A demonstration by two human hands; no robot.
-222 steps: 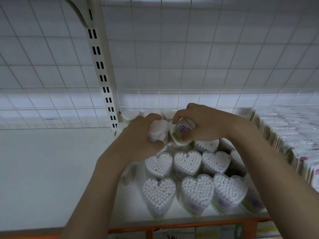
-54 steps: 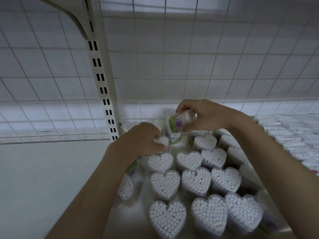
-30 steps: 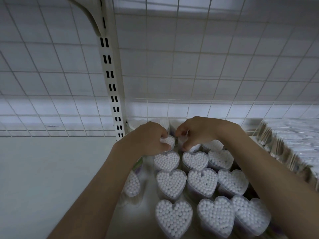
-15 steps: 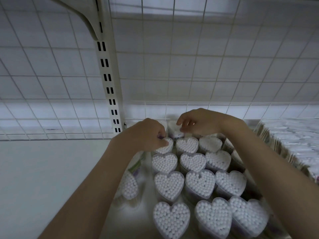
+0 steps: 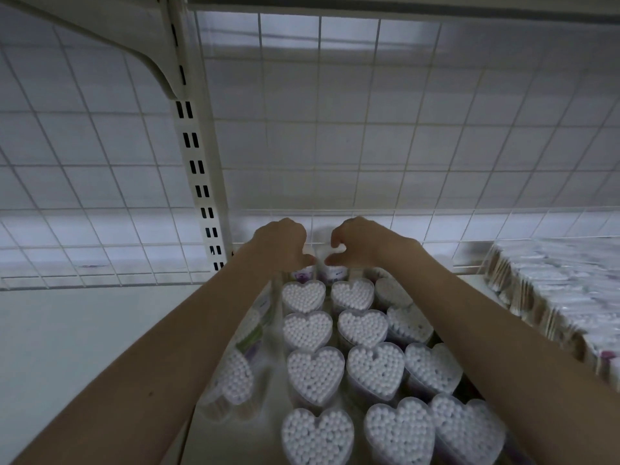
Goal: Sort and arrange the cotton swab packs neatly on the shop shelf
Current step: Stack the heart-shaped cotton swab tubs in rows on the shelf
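Observation:
Several heart-shaped clear packs of cotton swabs stand upright in rows on the white shelf, tips up. Both hands reach to the back row by the wire grid. My left hand curls its fingers round the top of a rear pack with a purple label. My right hand curls over the neighbouring rear pack. The tops of both packs are hidden under the fingers. One pack leans tilted to the left of the rows, beside my left forearm.
A slotted white upright and wire grid back panel close the rear. Flat bagged swab packs are stacked tightly at the right. The shelf left of the rows is bare white surface.
Both hands have moved further back to the rearmost row against the grid. The pack my right hand held tilted in the air earlier now stands in the back row.

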